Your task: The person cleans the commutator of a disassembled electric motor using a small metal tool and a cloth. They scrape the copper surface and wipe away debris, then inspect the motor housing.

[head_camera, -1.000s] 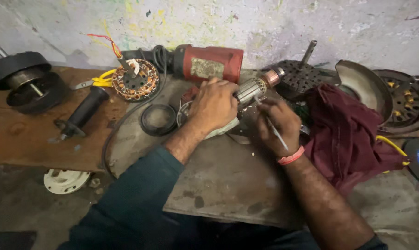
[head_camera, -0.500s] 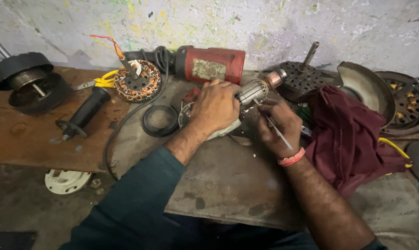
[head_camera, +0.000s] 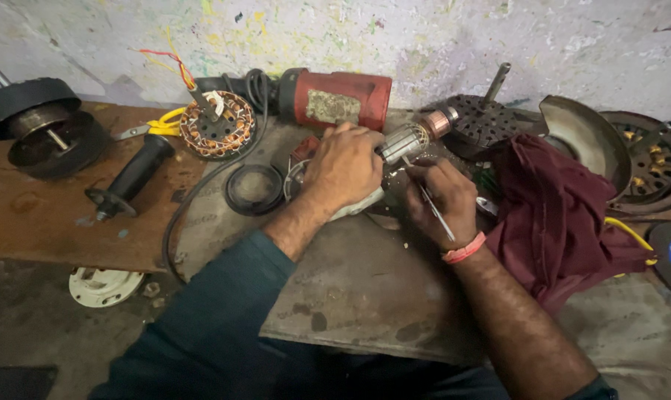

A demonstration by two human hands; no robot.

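On a stained grey workbench slab (head_camera: 350,296) below a paint-flecked wall, the left hand (head_camera: 343,167) clamps a copper-tipped steel motor armature (head_camera: 413,137), its long axis slanting up-right, while the right hand (head_camera: 443,196) just beside pinches a thin metal pick (head_camera: 428,200) toward it.

Left hand (head_camera: 343,167) reaches toward one o'clock, fingers curled in a closed grip; right hand (head_camera: 443,196) angles toward eleven o'clock, fingertips pinched, palm down.
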